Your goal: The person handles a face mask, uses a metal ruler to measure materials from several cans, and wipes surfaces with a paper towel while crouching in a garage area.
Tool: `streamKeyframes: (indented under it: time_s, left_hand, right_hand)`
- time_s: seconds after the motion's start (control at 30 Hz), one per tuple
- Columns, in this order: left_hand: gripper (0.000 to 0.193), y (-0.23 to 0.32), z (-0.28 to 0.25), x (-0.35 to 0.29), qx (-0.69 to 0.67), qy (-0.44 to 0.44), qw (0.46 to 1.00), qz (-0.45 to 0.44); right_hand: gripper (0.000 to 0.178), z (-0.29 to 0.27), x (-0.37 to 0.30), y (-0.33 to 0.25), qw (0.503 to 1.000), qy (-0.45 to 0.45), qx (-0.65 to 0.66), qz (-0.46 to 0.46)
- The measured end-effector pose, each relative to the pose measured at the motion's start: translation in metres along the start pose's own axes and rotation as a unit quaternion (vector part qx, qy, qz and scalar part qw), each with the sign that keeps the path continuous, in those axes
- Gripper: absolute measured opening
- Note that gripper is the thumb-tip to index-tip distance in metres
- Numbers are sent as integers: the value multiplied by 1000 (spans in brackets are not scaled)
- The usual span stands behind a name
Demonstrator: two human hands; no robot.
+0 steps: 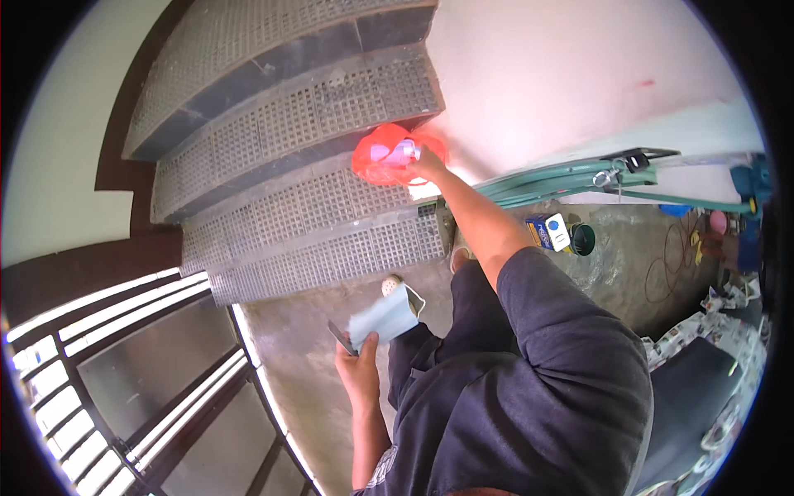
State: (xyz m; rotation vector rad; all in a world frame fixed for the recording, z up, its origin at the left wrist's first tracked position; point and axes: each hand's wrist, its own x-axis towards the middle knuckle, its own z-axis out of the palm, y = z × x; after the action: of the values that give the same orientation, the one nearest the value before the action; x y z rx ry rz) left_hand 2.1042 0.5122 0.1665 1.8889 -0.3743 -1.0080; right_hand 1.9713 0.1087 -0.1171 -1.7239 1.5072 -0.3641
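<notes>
Left hand: the person's left hand (pixel 361 374) is closing thumb over fingers, pinching a pale blue cloth-like face mask (pixel 385 319) with white ear loops, together with a thin, dark, flat object (pixel 341 339); what that object is, I cannot tell.
Left grip: the thumb is lying across the near edges, probably because one pinch is enough for two light, flat things; the mask's far end is fanning out unsupported.
Right hand: the person's right hand (pixel 427 168) is reaching out to a thin, translucent red plastic bag (pixel 379 170), the fingers bending at a pale purple and white item (pixel 395 152) showing in it; whether they are pinching item or plastic, I cannot tell.
Red bag: it is sitting at the right end of a low step of the grey stairs (pixel 289 202) with grid-patterned treads, beside the pale painted wall (pixel 562 74); the tread is seemingly bearing its weight, and the height is sparing the person a deep bend.
Right arm: it is stretching out nearly straight, presumably because the bag is lying well ahead of the body.
Wall side: coiled green hose (pixel 529 188) is running along the wall, apart from the bag.
</notes>
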Motion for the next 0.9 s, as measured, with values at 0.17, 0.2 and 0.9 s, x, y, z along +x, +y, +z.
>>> streamKeyframes:
  time_s: [0.17, 0.2, 0.9]
  left_hand:
    - [41, 3, 23, 29, -24, 10, 1000, 12]
    - [42, 7, 13, 35, -5, 24, 999, 23]
    - [21, 56, 19, -19, -5, -448, 890, 89]
  right_hand:
    - [33, -2, -58, -48, 989, 36, 62, -128]
    - [28, -8, -107, -101, 979, -32, 154, -126]
    - [14, -129, -484, -209, 955, 175, 228, -72]
